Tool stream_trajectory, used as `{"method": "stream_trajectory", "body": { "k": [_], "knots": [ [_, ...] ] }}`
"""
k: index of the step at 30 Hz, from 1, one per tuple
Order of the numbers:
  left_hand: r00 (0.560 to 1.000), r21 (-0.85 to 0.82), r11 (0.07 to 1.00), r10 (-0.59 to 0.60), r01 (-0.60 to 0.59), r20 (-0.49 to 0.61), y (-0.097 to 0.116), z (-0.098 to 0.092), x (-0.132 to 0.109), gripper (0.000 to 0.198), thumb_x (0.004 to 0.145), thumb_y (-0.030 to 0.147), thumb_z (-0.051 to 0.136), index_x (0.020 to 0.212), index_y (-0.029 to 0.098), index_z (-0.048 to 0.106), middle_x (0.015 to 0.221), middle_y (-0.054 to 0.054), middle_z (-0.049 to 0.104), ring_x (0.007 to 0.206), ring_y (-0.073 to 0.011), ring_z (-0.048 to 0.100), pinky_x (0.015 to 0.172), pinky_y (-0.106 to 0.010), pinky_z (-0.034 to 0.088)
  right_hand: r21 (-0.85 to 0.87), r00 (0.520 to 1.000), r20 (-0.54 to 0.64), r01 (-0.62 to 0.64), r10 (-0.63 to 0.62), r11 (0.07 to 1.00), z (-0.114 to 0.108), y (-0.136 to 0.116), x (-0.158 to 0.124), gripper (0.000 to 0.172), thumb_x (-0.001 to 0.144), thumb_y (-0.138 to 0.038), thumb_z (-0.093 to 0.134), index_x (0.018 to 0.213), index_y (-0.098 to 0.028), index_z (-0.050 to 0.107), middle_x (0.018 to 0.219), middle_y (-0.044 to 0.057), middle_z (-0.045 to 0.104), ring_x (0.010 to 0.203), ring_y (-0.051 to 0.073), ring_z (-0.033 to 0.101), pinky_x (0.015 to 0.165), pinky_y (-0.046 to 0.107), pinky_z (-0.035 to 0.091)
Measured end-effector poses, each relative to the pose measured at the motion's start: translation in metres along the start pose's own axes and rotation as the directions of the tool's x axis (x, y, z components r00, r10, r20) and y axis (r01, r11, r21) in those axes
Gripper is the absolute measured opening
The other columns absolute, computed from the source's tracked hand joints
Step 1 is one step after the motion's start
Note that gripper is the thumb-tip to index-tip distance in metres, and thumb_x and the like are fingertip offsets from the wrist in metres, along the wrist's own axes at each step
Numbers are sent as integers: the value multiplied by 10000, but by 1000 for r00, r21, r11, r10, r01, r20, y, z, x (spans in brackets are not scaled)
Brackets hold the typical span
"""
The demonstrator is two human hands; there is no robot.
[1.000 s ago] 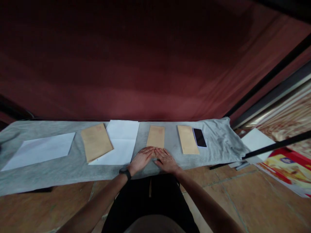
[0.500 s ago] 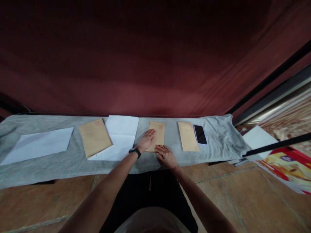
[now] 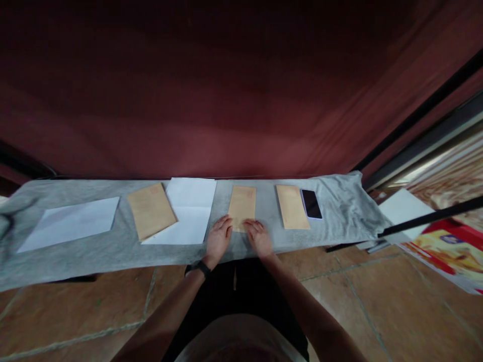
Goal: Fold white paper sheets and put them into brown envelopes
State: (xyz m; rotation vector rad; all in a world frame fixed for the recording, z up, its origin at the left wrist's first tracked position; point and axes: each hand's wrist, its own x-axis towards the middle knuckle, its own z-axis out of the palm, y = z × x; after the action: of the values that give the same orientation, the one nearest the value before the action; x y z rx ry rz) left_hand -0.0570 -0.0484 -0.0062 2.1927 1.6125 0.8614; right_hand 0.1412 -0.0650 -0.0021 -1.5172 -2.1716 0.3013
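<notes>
Fingers (image 3: 226,224) of my left hand (image 3: 218,241) and right hand (image 3: 260,238) lie flat and open, pressing the near end of the slim brown paper envelope (image 3: 242,202), left of the black phone (image 3: 311,203). Smoothing step, I think; lifting it needs a finger under its edge.

We see a brown paper envelope (image 3: 242,203), a plain kraft-coloured oblong, lying flat on the grey cloth (image 3: 266,211). Its long sides run away from us and its short edges lie crosswise, so it sits nearly square to the cloth's front edge. A faint reddish mark shows near its far end, but we cannot read it. The face looks smooth and uncreased. It lies between a white sheet (image 3: 190,211) on the left and a second brown envelope (image 3: 291,206) on the right, touching neither. Our left grip (image 3: 219,240) and right grip (image 3: 259,237) lie palm down, fingertips resting on its near corners.
</notes>
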Motion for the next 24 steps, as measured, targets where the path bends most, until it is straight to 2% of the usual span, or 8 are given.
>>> {"method": "stream_trajectory", "body": {
  "k": [2, 4, 8, 12, 16, 19, 22, 24],
  "knots": [
    [999, 30, 999, -25, 25, -26, 4, 2, 3, 379, 972, 232, 445, 1318, 195, 594, 1404, -119, 614, 1322, -280, 551, 1140, -485, 434, -41, 999, -16, 37, -38, 998, 5, -12, -8, 427, 1032, -212, 423, 1441, -223, 544, 1495, 47, 565, 1404, 193, 484, 1224, 431, 316],
    [999, 48, 998, -40, 41, -27, 7, 2, 4, 408, 964, 222, 442, 1353, 181, 560, 1409, -136, 602, 1321, -297, 541, 1120, -497, 440, -73, 997, 9, 73, -73, 995, 13, -26, -16, 454, 1043, -309, 440, 1484, -216, 500, 1532, 56, 521, 1441, 217, 447, 1247, 468, 274],
    [995, 108, 989, -93, 97, -48, 12, 1, 3, 396, 950, 224, 444, 1317, 151, 574, 1353, -175, 600, 1259, -327, 548, 1067, -512, 456, -119, 1000, 25, 2, 1, 993, 22, -44, -25, 499, 1046, -374, 441, 1512, -198, 467, 1558, 80, 475, 1448, 238, 447, 1235, 469, 303],
    [984, 145, 977, -139, 155, -113, 17, 1, 0, 337, 910, 220, 494, 1219, 169, 618, 1241, -157, 615, 1163, -310, 571, 1026, -482, 471, -125, 999, -12, -54, 53, 991, 20, -44, -31, 505, 1055, -367, 409, 1520, -177, 454, 1569, 84, 457, 1453, 237, 440, 1235, 450, 304],
    [956, -15, 966, -258, 258, -138, 16, 6, 7, 249, 820, 211, 589, 1066, 204, 630, 1088, -123, 647, 1124, -311, 580, 1019, -494, 464, -129, 994, -34, -106, 103, 986, 15, -45, -33, 499, 1045, -336, 423, 1503, -145, 478, 1557, 106, 473, 1447, 235, 448, 1235, 429, 306],
    [919, -194, 910, -386, 365, -79, 12, 9, 17, 249, 758, 161, 608, 1002, 206, 593, 946, -87, 669, 1040, -291, 632, 972, -479, 494, -135, 990, -37, -138, 135, 981, 13, -51, -28, 468, 1029, -290, 437, 1458, -126, 532, 1532, 125, 509, 1418, 246, 481, 1221, 411, 332],
    [914, -278, 881, -404, 382, -23, 15, 12, 25, 283, 788, 136, 565, 1062, 204, 553, 877, -51, 692, 876, -232, 687, 838, -400, 552, -132, 986, -48, -165, 160, 977, 9, -57, -19, 436, 1011, -284, 464, 1406, -142, 582, 1475, 135, 572, 1342, 272, 552, 1170, 416, 403],
    [921, -324, 872, -389, 368, -1, 24, 13, 27, 294, 818, 135, 547, 1103, 206, 533, 919, -52, 713, 839, -206, 701, 790, -360, 566, -107, 984, -55, -175, 169, 979, 5, -58, -12, 437, 987, -291, 504, 1394, -156, 589, 1450, 152, 592, 1281, 299, 594, 1113, 430, 459]
  ]
}}
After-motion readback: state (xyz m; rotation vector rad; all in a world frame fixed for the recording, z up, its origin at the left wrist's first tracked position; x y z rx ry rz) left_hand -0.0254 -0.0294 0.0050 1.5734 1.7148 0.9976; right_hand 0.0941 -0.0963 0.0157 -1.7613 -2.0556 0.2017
